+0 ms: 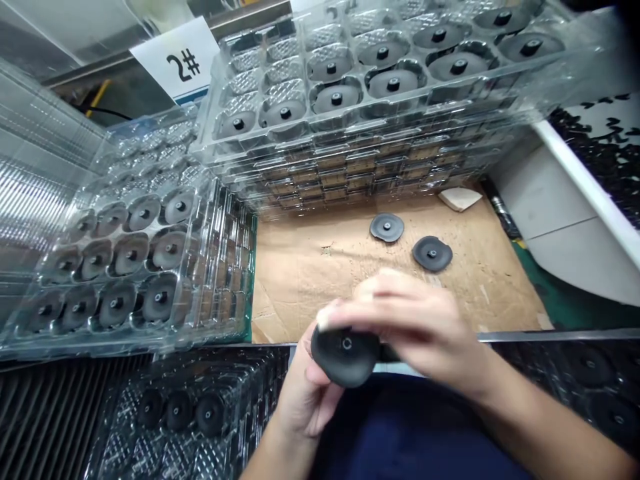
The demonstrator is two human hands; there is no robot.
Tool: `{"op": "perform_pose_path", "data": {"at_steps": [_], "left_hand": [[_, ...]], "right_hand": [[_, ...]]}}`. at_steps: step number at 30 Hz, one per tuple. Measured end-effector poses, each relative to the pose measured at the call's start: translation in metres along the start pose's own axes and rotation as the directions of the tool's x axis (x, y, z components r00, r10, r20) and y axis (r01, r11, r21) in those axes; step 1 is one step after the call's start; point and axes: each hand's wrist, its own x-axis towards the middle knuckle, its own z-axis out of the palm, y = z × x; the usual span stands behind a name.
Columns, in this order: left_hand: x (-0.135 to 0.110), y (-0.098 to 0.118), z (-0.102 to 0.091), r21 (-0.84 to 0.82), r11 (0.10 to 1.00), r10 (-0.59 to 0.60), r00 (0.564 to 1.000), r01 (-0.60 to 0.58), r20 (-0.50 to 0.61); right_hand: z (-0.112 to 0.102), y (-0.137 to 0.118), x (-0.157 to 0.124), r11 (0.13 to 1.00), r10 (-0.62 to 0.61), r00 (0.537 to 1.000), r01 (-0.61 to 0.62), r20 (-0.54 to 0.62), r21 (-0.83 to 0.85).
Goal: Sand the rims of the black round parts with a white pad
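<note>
The black rubber diaphragm (345, 353) is held just in front of the near edge of the cardboard sheet (305, 280), its rim pinched between the right hand (405, 327) above and the left hand (305, 393) below. It looks light and pliable, best taken by the rim, clear of the central stud (347, 344).

Two bare hands come into the lower part of the view: the left hand (305, 393), seen from the palm side, and the right hand (405, 327), slightly blurred. Both have slim, tapering fingers (400, 300), and a pale nail shows at one fingertip. The left forearm (267, 457) and right forearm (555, 420) are bare as far as the frame shows them. Below them lies a dark navy garment (410, 433), smooth and without visible markings; it may be a shirt or a smock, since the view cuts it off too closely to tell.
</note>
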Motion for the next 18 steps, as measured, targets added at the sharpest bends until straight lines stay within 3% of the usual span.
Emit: {"op": "perform_pose_path", "data": {"at_steps": [1,3,6,10,12,15,16,18], "left_hand": [[0.000,0.001,-0.002,-0.035,0.999,0.014,0.999,-0.012,0.045],[-0.001,0.002,-0.006,-0.118,0.993,0.045,0.989,-0.028,0.143],[0.001,0.002,-0.010,-0.190,0.981,0.064,0.978,-0.025,0.200],[0.003,0.002,-0.008,-0.202,0.979,0.039,0.982,-0.001,0.184],[0.004,0.002,-0.005,-0.194,0.981,0.034,0.983,0.001,0.179],[0.003,0.001,-0.002,-0.158,0.987,0.048,0.986,-0.022,0.162],[0.003,-0.001,-0.001,-0.136,0.990,0.057,0.988,-0.038,0.141],[0.002,-0.003,-0.001,-0.080,0.995,0.072,0.995,-0.067,0.066]], "right_hand": [[0.001,0.007,-0.004,0.993,0.119,0.991,-0.118,-0.054,0.028],[0.005,0.022,-0.021,0.933,0.354,0.925,-0.360,-0.138,-0.016],[0.018,0.044,-0.057,0.863,0.488,0.870,-0.493,-0.070,-0.110],[0.029,0.060,-0.083,0.870,0.480,0.877,-0.471,0.030,-0.143],[0.021,0.052,-0.076,0.860,0.492,0.871,-0.483,0.013,-0.161],[0.002,0.020,-0.047,0.869,0.452,0.885,-0.465,-0.108,-0.169],[-0.003,0.008,-0.037,0.910,0.360,0.922,-0.381,-0.144,-0.162],[-0.008,-0.012,-0.020,0.985,0.091,0.993,-0.101,-0.074,-0.142]]}}
